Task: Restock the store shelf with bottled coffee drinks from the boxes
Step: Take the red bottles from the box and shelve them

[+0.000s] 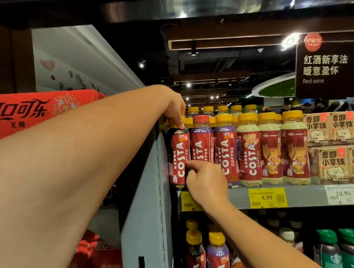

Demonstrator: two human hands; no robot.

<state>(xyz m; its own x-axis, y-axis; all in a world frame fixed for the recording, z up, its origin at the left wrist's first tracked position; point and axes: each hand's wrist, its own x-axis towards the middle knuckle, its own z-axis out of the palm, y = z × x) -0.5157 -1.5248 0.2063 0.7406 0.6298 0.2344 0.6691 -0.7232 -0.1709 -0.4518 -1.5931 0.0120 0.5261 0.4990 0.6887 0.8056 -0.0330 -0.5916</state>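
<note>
Both hands (174, 109) apparently on leftmost bottle (179, 157)

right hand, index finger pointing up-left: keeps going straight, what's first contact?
Likely the leftmost Costa bottle: the right hand has its index fingertip at that label's right edge, beside the neighbouring bottle. Depth is unclear; it may already touch.

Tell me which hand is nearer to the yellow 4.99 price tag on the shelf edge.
Right. The right hand is just left of the yellow price tag, at nearly its height. The left hand is higher and farther left, on top of the leftmost bottle.
</note>
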